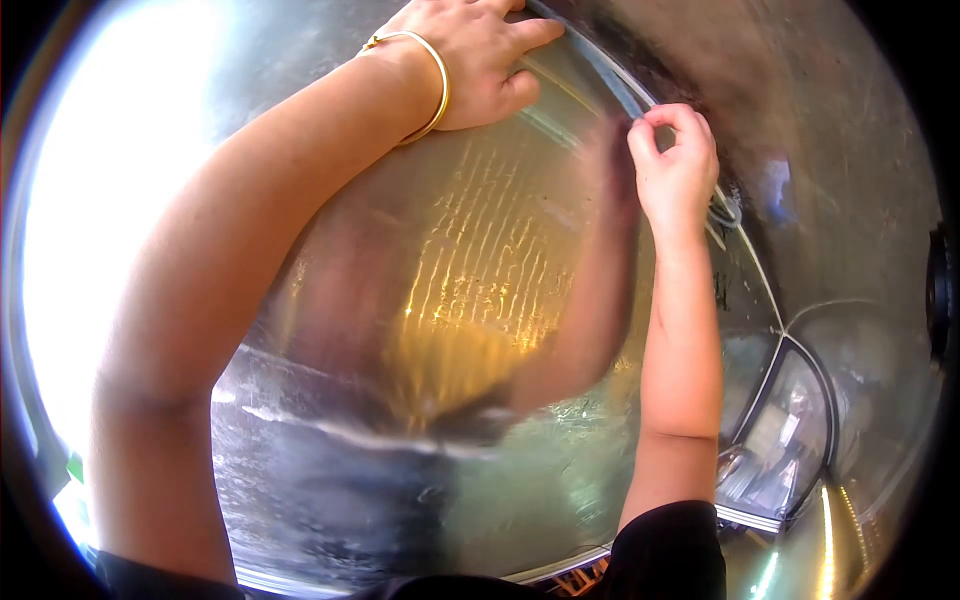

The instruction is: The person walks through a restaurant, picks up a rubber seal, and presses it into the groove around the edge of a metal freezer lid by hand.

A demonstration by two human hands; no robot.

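Observation:
A large, shiny metal sheet [330, 490] lies in front of me and mirrors my arms and some yellow light. Near its far edge, my left hand [470, 65] rests on the surface with the fingers spread, a gold bangle [440, 88] around its wrist. My right hand [680, 165] is closed in a pinch, thumb and forefinger at the end of a narrow grey-blue strip [612, 82]. That strip runs along the sheet's far right edge, from near my left fingers to my right fingertips.
A dark-rimmed panel [795, 430] with a bright, clear-looking middle lies at the lower right. Further right is a brownish, hazy surface [850, 180], with a black round part [938, 295] at the edge. Strong glare covers the left side.

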